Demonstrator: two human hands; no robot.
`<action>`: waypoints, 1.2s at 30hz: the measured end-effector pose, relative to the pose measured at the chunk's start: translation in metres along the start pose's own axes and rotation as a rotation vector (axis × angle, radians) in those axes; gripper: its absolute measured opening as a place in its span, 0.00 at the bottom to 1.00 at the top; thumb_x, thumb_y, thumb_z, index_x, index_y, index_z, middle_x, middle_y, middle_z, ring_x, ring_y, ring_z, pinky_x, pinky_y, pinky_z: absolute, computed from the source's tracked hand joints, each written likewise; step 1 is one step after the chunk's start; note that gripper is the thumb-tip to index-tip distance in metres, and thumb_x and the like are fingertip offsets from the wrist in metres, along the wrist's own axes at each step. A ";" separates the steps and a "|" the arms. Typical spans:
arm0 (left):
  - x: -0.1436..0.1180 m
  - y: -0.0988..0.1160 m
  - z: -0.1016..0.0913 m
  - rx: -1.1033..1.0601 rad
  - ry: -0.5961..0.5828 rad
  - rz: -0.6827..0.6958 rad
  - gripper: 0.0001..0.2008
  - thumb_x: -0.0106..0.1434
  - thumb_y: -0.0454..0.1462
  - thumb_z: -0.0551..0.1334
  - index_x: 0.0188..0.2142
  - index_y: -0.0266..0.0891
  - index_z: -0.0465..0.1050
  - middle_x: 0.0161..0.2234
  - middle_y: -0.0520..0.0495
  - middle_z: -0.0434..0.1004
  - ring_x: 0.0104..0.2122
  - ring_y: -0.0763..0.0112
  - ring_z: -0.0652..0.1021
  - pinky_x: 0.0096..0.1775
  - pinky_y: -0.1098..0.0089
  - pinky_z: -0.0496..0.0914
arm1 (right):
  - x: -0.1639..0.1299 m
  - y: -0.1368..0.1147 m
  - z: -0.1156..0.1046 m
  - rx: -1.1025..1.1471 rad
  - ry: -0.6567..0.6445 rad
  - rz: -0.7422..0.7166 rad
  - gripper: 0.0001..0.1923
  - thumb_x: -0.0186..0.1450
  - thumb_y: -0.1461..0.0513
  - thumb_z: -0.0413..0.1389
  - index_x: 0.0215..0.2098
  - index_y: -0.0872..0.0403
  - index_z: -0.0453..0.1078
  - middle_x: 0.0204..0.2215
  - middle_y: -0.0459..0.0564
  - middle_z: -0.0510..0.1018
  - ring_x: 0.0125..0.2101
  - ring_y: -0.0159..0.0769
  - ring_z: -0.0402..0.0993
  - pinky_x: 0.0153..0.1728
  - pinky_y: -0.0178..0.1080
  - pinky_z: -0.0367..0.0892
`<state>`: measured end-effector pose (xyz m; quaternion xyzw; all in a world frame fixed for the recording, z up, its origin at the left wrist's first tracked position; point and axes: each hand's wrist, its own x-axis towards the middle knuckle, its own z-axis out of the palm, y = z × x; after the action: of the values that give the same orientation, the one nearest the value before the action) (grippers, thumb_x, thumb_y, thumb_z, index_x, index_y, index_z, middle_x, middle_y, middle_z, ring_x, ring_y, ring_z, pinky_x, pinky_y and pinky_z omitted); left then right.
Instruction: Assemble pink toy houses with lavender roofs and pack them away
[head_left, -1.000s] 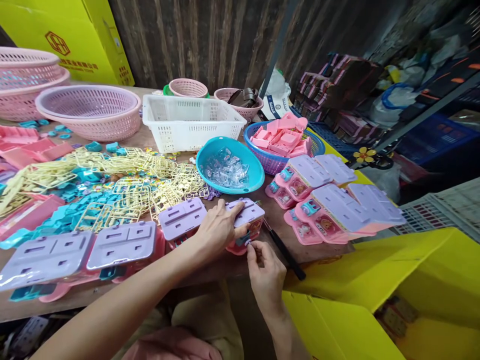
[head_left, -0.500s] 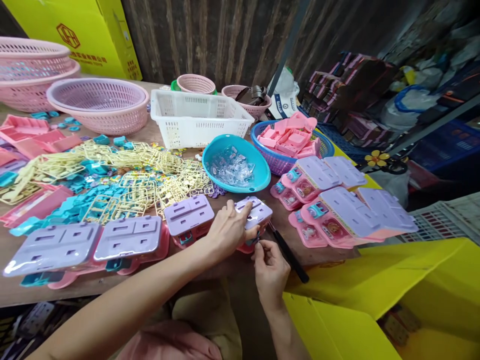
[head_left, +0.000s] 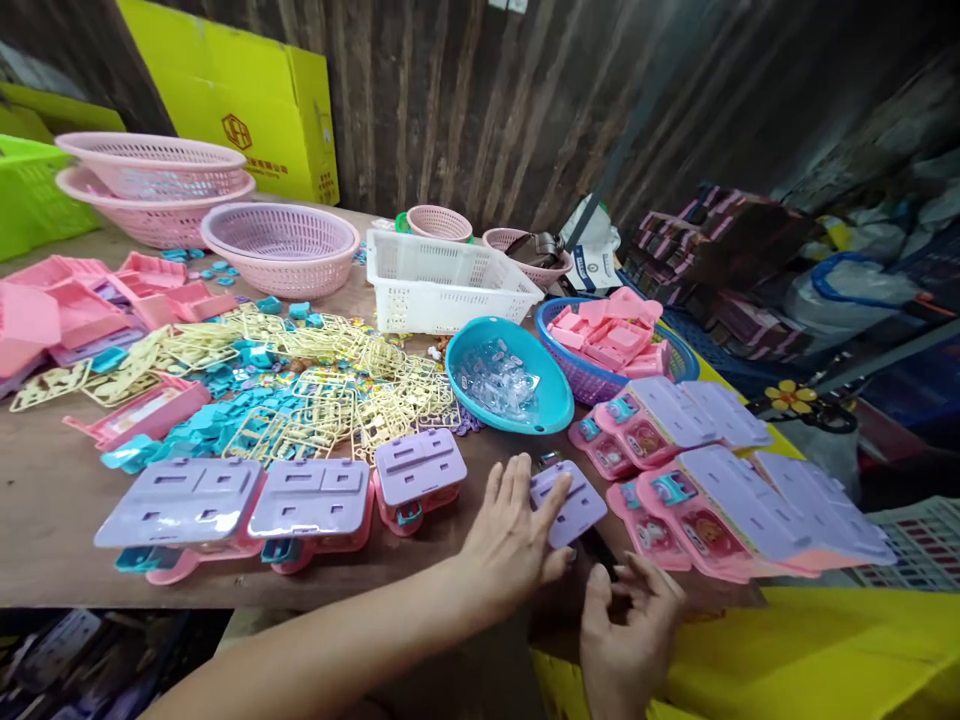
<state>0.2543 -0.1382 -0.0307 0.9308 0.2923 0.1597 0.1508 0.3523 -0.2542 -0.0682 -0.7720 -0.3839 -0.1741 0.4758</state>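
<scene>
My left hand grips a small toy case with a flat purple lid. Its index finger lies across the lid and the thumb is at the near edge. My right hand is just in front, fingers curled over a black-handled tool; most of the handle is hidden under them. Left of my hands, a row of similar purple-lidded pink cases sits along the table edge. To the right stand several more pink cases with purple tops and small figures in front.
Behind my hands is a turquoise bowl of clear pieces, beside a blue basket of pink parts. Cream frames and turquoise parts cover the table. A white crate stands behind; a yellow box is at the lower right.
My right hand has left the near edge of the toy case and moved onto the black-handled tool. My left hand stays on the case, which looks turned slightly. The whole view has shifted.
</scene>
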 end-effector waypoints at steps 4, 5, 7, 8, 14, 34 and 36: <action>-0.024 -0.047 -0.038 0.254 0.093 -0.175 0.29 0.58 0.36 0.59 0.59 0.38 0.56 0.59 0.31 0.57 0.60 0.46 0.58 0.57 0.45 0.51 | 0.003 -0.048 0.028 0.108 -0.225 -0.278 0.13 0.65 0.66 0.46 0.46 0.54 0.66 0.40 0.55 0.73 0.42 0.39 0.70 0.43 0.42 0.66; -0.031 -0.058 -0.047 0.306 0.064 -0.216 0.28 0.57 0.35 0.59 0.58 0.38 0.58 0.57 0.31 0.60 0.59 0.46 0.60 0.57 0.44 0.51 | 0.004 -0.057 0.043 0.153 -0.331 -0.312 0.15 0.66 0.67 0.44 0.48 0.53 0.66 0.42 0.55 0.74 0.45 0.38 0.70 0.45 0.42 0.66; -0.045 -0.073 -0.058 0.380 -0.012 -0.209 0.24 0.58 0.32 0.57 0.55 0.38 0.63 0.54 0.32 0.64 0.56 0.47 0.64 0.56 0.46 0.54 | 0.009 -0.066 0.080 0.203 -0.456 -0.301 0.18 0.65 0.66 0.42 0.51 0.55 0.65 0.46 0.57 0.74 0.48 0.39 0.69 0.47 0.42 0.67; -0.051 -0.076 -0.061 0.402 -0.041 -0.182 0.22 0.59 0.30 0.56 0.54 0.38 0.64 0.53 0.32 0.65 0.55 0.48 0.65 0.55 0.47 0.57 | 0.014 -0.064 0.098 0.201 -0.481 -0.271 0.19 0.65 0.66 0.42 0.51 0.57 0.66 0.46 0.58 0.74 0.48 0.39 0.70 0.47 0.43 0.67; -0.069 -0.075 -0.056 0.313 -0.033 -0.109 0.16 0.60 0.29 0.55 0.47 0.38 0.67 0.49 0.35 0.67 0.51 0.51 0.67 0.49 0.51 0.65 | 0.044 -0.024 0.176 0.111 -0.542 -0.188 0.20 0.60 0.65 0.43 0.44 0.60 0.72 0.40 0.59 0.78 0.41 0.41 0.74 0.43 0.45 0.69; -0.073 -0.134 -0.087 0.107 -0.112 0.436 0.28 0.55 0.43 0.60 0.55 0.39 0.60 0.55 0.33 0.57 0.51 0.50 0.66 0.49 0.55 0.65 | 0.023 -0.027 0.175 -0.062 -0.605 -0.288 0.08 0.56 0.70 0.46 0.26 0.52 0.64 0.28 0.46 0.68 0.29 0.34 0.65 0.31 0.35 0.61; -0.082 -0.125 -0.084 0.093 -0.109 0.421 0.27 0.57 0.44 0.59 0.55 0.39 0.59 0.57 0.32 0.56 0.52 0.49 0.66 0.49 0.55 0.65 | 0.017 -0.028 0.166 -0.043 -0.622 -0.281 0.09 0.56 0.70 0.46 0.27 0.52 0.63 0.28 0.46 0.68 0.28 0.33 0.66 0.30 0.34 0.62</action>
<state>0.0963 -0.0733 -0.0187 0.9845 0.0898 0.1234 0.0866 0.3263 -0.0954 -0.1213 -0.7375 -0.6096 -0.0024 0.2908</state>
